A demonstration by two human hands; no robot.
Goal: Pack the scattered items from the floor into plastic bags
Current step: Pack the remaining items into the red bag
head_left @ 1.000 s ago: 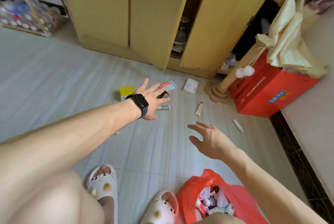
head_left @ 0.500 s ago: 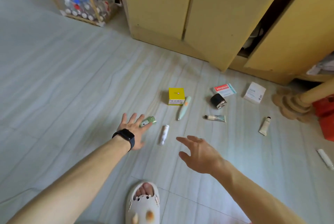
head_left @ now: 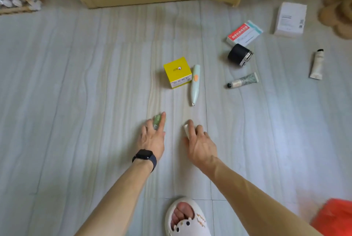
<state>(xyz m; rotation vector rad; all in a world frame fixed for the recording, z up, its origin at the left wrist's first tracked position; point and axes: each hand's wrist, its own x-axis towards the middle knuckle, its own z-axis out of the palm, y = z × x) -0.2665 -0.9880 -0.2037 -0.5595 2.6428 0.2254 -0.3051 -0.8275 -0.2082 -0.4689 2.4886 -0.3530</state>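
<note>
Flat-fingered, the left hand (head_left: pixel 152 138) rests on the small pale-green plastic bottle (head_left: pixel 157 120); the right hand (head_left: pixel 201 145) curls over the small white tube (head_left: pixel 186 128), grasp uncertain; both items lie lengthwise along the fingers

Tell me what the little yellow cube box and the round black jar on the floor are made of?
The small yellow cube-shaped box looks like matte printed cardboard: crisp folded edges and a white printed strip. The round black jar, lying on its side, looks like dull black plastic or glass with a shiny, metal-looking rim; the picture cannot settle which.
</note>
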